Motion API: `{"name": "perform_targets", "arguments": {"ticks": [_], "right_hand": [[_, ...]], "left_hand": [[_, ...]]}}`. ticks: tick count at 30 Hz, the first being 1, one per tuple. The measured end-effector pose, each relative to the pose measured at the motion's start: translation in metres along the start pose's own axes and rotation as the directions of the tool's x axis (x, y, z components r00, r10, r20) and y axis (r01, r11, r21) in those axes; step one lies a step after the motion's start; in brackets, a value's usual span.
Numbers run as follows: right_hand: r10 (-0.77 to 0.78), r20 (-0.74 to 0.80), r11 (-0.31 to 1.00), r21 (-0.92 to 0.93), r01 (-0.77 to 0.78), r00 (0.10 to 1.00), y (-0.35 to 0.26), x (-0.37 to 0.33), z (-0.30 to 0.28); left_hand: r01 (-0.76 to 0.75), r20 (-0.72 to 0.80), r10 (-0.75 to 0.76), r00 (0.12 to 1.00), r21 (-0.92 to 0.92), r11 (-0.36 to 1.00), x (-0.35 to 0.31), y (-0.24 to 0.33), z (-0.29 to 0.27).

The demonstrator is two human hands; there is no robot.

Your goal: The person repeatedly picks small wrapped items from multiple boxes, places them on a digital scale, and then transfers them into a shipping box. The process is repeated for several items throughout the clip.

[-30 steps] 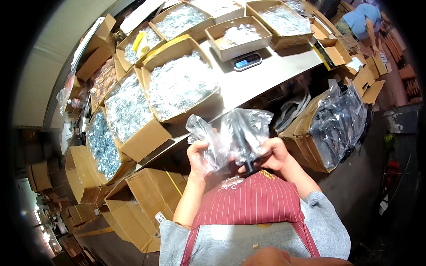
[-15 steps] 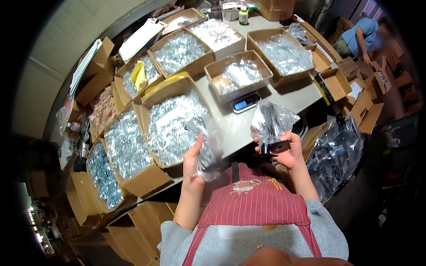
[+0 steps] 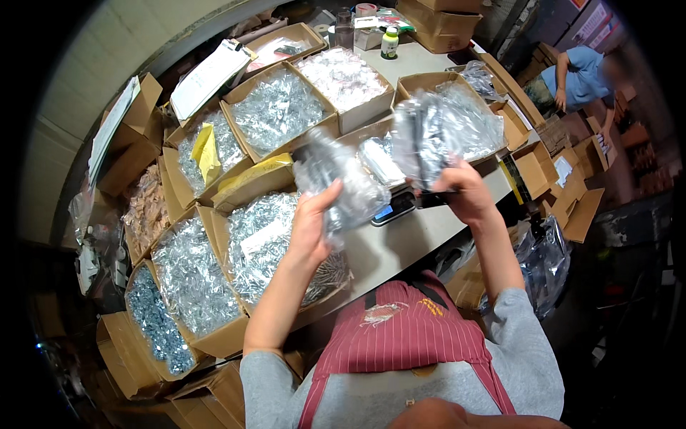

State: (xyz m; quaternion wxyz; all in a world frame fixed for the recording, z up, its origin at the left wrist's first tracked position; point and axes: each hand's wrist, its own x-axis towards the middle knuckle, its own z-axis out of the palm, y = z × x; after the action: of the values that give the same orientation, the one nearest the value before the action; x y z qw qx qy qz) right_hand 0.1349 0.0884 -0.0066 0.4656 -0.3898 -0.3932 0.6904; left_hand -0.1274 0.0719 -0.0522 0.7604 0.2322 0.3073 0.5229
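My left hand is closed on a clear plastic bag, blurred by motion, with something dark inside. It hovers above the near edge of an open carton of small silvery metal parts. My right hand grips another clear plastic bag containing long black parts. Both bags are up over the table, apart from each other. Partly hidden beneath them are a small digital scale with a lit blue display and a small carton with a silvery packet.
Open cartons of bagged silvery hardware surround the left and back of the table. A green bottle stands at the back. Clipped papers lean over the boxes. To the right are emptied-looking cartons, a large clear bag and a person in blue.
Both hands have moved up and forward over the table with their bags, and my right hand's bag now hangs higher. The black bracket-like part at my right fingers no longer shows clearly.
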Motion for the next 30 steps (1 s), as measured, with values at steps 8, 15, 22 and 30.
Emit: {"name": "perform_targets", "arguments": {"ticks": [8,15,22,30], "right_hand": [[-0.066,0.552,0.132,-0.821,0.556,0.831,0.039,0.036,0.052],[-0.025,0.343,0.933,-0.328,0.145,0.939,-0.045,0.032,-0.035],[0.496,-0.165,0.813,-0.258,-0.522,0.853,0.058,0.033,-0.207],[0.318,-0.016,0.932,0.191,-0.309,0.948,0.105,0.098,-0.209]], "left_hand": [[0.120,-0.126,-0.155,0.980,-0.246,0.962,0.059,-0.022,0.015],[-0.104,-0.027,0.104,0.994,-0.481,0.871,0.059,-0.019,-0.033],[-0.301,-0.107,0.284,0.953,-0.440,0.846,0.021,0.016,-0.034],[-0.383,-0.103,0.369,0.924,-0.240,0.892,0.054,-0.020,0.018]]}}
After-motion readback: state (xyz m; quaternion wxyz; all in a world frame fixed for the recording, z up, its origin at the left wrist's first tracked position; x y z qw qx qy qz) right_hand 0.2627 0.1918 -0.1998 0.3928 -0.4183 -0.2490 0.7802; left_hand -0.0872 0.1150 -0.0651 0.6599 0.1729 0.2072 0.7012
